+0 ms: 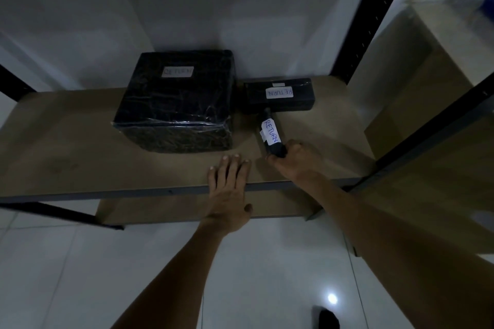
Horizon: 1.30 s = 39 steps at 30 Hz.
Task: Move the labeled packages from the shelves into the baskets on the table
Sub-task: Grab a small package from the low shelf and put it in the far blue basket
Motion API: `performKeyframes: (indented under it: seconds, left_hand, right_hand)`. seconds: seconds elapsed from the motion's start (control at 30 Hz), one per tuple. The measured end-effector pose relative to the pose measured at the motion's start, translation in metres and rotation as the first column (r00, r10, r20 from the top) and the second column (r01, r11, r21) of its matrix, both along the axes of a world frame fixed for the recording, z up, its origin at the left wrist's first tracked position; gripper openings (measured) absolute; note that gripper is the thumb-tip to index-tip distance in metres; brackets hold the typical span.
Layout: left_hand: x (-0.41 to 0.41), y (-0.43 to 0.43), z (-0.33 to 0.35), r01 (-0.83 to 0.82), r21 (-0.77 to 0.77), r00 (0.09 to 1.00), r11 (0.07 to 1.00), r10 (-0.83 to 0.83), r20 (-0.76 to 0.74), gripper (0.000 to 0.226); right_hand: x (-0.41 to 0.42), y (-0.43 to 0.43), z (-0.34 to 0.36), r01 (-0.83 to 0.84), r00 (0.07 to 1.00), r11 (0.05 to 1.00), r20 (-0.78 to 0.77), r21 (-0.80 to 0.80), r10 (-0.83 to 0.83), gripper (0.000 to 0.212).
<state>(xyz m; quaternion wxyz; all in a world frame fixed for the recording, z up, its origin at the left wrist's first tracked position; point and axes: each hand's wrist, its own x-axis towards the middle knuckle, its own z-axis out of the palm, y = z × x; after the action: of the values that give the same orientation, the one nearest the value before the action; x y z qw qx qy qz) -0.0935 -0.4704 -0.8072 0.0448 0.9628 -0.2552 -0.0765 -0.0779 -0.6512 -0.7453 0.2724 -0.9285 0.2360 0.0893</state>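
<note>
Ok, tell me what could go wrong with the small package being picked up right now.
1. The right hand grips the small package only at its near end, so it may droop or slip when lifted.
2. Its far end sits right at the flat package; a swing could shove that one.

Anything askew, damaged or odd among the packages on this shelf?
No damage or spill. The small package lies on its side at a slant, its near end gripped by the right hand. The flat package behind it carries its RETURN label upside down from this view.
</note>
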Motion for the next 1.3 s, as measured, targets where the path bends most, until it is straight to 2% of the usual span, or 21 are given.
performKeyframes:
  seconds: [0.2,0.37,0.47,0.53,0.6,0.67,0.83,0.97,1.03,1.13,1.3]
  left_hand:
    - [0.000,-0.002,0.010,-0.005,0.060,0.998,0.998,0.008,-0.054,0.112]
    - [-0.010,0.001,0.030,0.024,0.115,0.989,0.993,-0.007,-0.146,0.111]
    - [-0.026,0.008,0.051,0.011,0.070,0.954,0.997,0.011,-0.299,0.094]
    - [-0.037,0.014,0.074,0.009,0.025,0.915,1.000,0.002,-0.404,0.069]
    - [-0.050,0.018,0.101,0.032,0.042,0.847,0.999,-0.005,-0.531,0.046]
    - [-0.067,0.019,0.130,0.022,0.029,0.797,0.999,0.000,-0.604,0.045]
    - [-0.121,0.013,0.193,-0.044,-0.034,0.808,0.998,0.016,-0.589,0.049]
    - [-0.187,-0.004,0.261,-0.100,-0.049,0.800,0.994,0.051,-0.597,0.038]
    - [-0.224,-0.016,0.294,-0.094,-0.023,0.800,0.995,0.062,-0.597,0.026]
    - [-0.274,-0.036,0.331,-0.087,-0.037,0.799,0.996,0.047,-0.599,0.037]
    - [-0.346,-0.085,0.374,0.002,-0.088,0.819,0.996,-0.053,-0.571,0.035]
  right_hand:
    - [-0.025,0.003,0.008,0.053,0.999,0.992,0.003,0.112,-0.053,0.044]
    - [-0.070,0.000,0.020,0.107,0.991,0.981,-0.093,0.164,-0.092,0.043]
    - [-0.104,-0.006,0.032,0.104,0.987,0.972,-0.140,0.211,-0.075,0.042]
    - [-0.126,-0.010,0.050,0.090,0.986,0.965,-0.161,0.248,-0.051,0.040]
    - [-0.148,-0.014,0.073,0.057,0.984,0.960,-0.177,0.274,-0.008,0.037]
    - [-0.169,-0.020,0.099,0.036,0.980,0.953,-0.200,0.301,0.026,0.039]
    - [-0.226,-0.040,0.172,-0.027,0.980,0.957,-0.183,0.288,0.083,0.034]
    - [-0.291,-0.059,0.231,-0.081,0.985,0.963,-0.127,0.259,0.117,0.032]
    - [-0.330,-0.071,0.254,-0.106,0.986,0.972,-0.108,0.209,0.131,0.038]
    - [-0.388,-0.092,0.285,-0.108,0.988,0.982,-0.093,0.152,0.123,0.039]
    - [-0.465,-0.131,0.330,-0.089,0.993,0.981,-0.058,0.174,0.100,0.035]
